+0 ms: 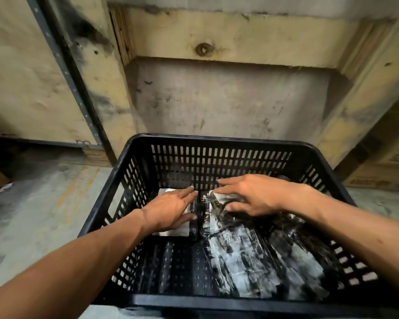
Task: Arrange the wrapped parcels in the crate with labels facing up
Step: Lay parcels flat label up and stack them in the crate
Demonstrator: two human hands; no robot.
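A black slotted plastic crate (217,141) stands on the floor in front of me. Inside it lie parcels in glossy black wrap with white labels. My left hand (171,210) rests flat, fingers spread, on a parcel (177,230) at the far left of the crate floor. My right hand (256,194) lies on top of a crumpled parcel (214,204) at the far middle, fingers stretched out over it. More wrapped parcels (251,261) fill the crate's right half, white patches showing on top. The near-left part of the crate floor is bare.
A wooden pallet or crate wall (217,54) rises just behind the black crate. A grey metal upright (62,72) leans at the left. Cardboard boxes (382,171) sit at the right. Concrete floor (32,215) surrounds the crate.
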